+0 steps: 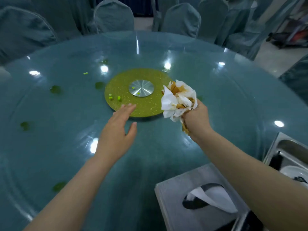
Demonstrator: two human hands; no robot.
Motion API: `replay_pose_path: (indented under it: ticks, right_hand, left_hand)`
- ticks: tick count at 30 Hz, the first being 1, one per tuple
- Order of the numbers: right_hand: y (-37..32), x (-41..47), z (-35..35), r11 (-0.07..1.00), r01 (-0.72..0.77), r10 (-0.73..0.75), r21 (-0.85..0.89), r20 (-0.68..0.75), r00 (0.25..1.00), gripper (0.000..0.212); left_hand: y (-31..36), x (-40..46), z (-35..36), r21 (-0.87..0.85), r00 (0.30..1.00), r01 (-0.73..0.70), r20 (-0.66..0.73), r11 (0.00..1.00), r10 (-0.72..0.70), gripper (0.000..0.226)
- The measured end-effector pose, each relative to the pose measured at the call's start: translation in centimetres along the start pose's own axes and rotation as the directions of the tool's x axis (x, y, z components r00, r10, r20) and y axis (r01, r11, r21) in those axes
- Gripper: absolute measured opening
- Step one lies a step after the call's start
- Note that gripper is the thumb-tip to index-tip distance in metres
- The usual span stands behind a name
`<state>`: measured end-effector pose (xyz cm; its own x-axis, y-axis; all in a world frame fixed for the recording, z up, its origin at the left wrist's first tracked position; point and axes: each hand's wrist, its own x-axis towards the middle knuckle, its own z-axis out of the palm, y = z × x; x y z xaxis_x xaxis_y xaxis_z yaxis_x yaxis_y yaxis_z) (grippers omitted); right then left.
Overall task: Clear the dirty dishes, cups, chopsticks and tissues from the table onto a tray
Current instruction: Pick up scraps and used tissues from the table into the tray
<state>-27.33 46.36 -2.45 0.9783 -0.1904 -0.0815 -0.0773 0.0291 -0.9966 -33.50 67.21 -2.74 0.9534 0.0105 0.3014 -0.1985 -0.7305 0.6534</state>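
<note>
The right hand [195, 117] grips a crumpled wad of stained tissues [179, 99], its fingers curled tight round the lower part so that the soiled paper stays bunched and nothing drops back onto the glass. The wad hangs above the desk [216, 90], just beside the near right rim of the yellow-green turntable disc [120, 85], and it looks ready to be carried to the metal tray [273, 147] at the right edge of the view, where a white dish [293, 172] already lies.

The left hand [116, 129] reaches forward with its fingers [128, 108] straight and close together, the thumb set apart, and holds nothing. The fingertips lie over the near rim of the disc; whether they touch it cannot be told. The flat pose suggests that the hand is about to sweep or steady, not to pick.

Small green food scraps [115, 97] lie on the disc and more are scattered across the glass to the left. A grey tissue box [168, 197] stands at the near right corner, beside the tray. No cups or chopsticks show on the desk, so the clearing seems nearly done.
</note>
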Motion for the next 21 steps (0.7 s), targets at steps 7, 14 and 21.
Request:
replay_pose_path:
  ticks: [7, 14, 21]
  right_hand:
    - [-2.5, -9.2, -10.8, 0.995, 0.058, -0.063, -0.08, -0.062, 0.996, 0.019]
    - [-2.8, -16.5, -24.2, 0.994, 0.01, -0.052, -0.106, -0.404, 0.913, 0.012]
    - [0.3, -21.4, -33.8, 0.967, -0.158, -0.002, -0.199, -0.627, 0.779, 0.022]
  left_hand:
    - [7.8, -5.2, -1.8, -0.015, 0.994, -0.112, -0.003, 0.994, 0.112, 0.05]
    - [14.7, -7.6, 1.6, -0.03, 0.977, -0.169, 0.13, 0.985, 0.171, 0.049]
    - [20.2, -9.4, 6.0, -0.085, 0.934, -0.261, 0.227, 0.962, 0.274, 0.044]
